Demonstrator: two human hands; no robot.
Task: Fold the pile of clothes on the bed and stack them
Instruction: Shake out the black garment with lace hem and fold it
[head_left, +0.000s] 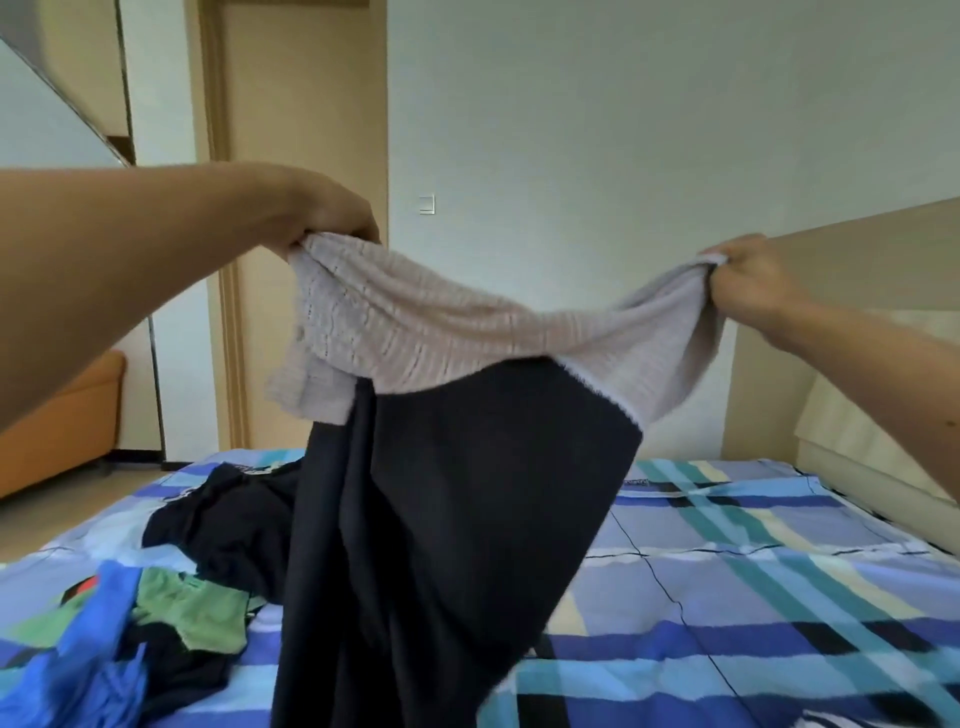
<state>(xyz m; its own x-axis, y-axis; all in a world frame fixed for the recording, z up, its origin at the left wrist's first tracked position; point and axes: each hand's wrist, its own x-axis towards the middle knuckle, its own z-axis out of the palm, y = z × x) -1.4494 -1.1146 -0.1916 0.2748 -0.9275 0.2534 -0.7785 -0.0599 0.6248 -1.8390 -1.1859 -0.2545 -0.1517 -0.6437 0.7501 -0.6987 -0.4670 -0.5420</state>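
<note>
the bed, under a blue plaid cover, filled the lower view. a garment, dark below and pale knit above, hung over it, stretched between the hands. the pile of clothes lay on the bed's left side. the left hand and right hand each gripped a bunched upper corner of the knit.

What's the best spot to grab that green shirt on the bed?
Probably pinch the green shirt from above at its near edge, which lies uncovered. Its far side is tucked under the black clothes. The left hand and right hand are both busy holding the dress.
</note>
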